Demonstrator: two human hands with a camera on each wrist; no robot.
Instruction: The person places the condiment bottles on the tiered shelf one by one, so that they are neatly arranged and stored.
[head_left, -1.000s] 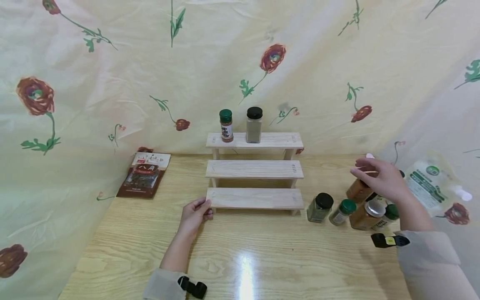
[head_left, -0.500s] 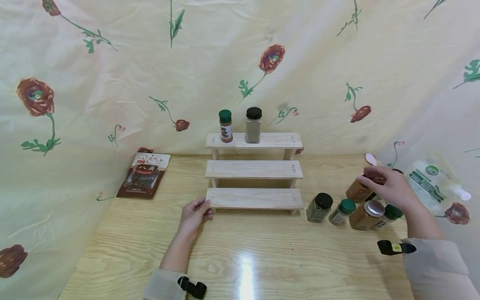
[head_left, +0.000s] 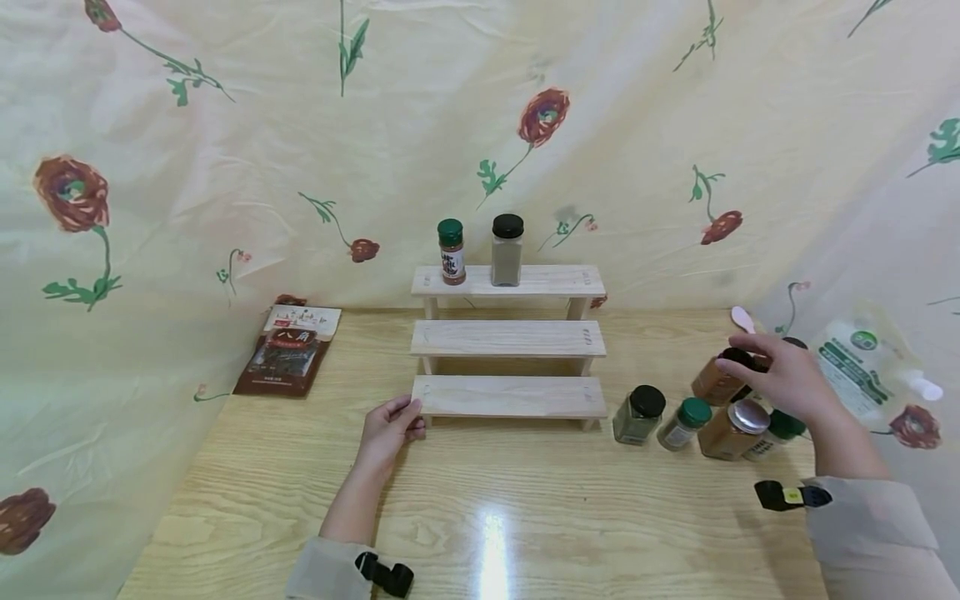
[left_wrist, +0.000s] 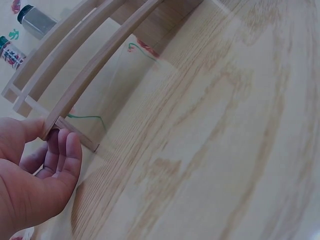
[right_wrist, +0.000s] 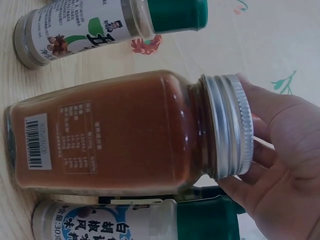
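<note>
A three-step wooden rack (head_left: 510, 337) stands at the middle of the table. My left hand (head_left: 392, 425) pinches the left end of its lowest step, thumb above and curled fingers below, as the left wrist view shows. On the right, my right hand (head_left: 787, 375) has thumb and fingers around the black lid of a brown spice jar (head_left: 712, 383). In the right wrist view, a silver-lidded jar of brown powder (right_wrist: 110, 132) stands in front of that hand and hides the grip. Green-capped bottles (right_wrist: 75, 30) flank it.
A green-capped bottle (head_left: 452, 252) and a black-lidded jar (head_left: 507, 250) stand on the top step. Another black-lidded jar (head_left: 637, 417) and a green-capped bottle (head_left: 682, 425) sit right of the rack. A brown packet (head_left: 288, 350) lies left, a white pouch (head_left: 858, 367) far right.
My right hand has moved down and slightly right onto the black-lidded brown jar, uncovering a pink spoon behind it. The left hand has stayed on the rack.
</note>
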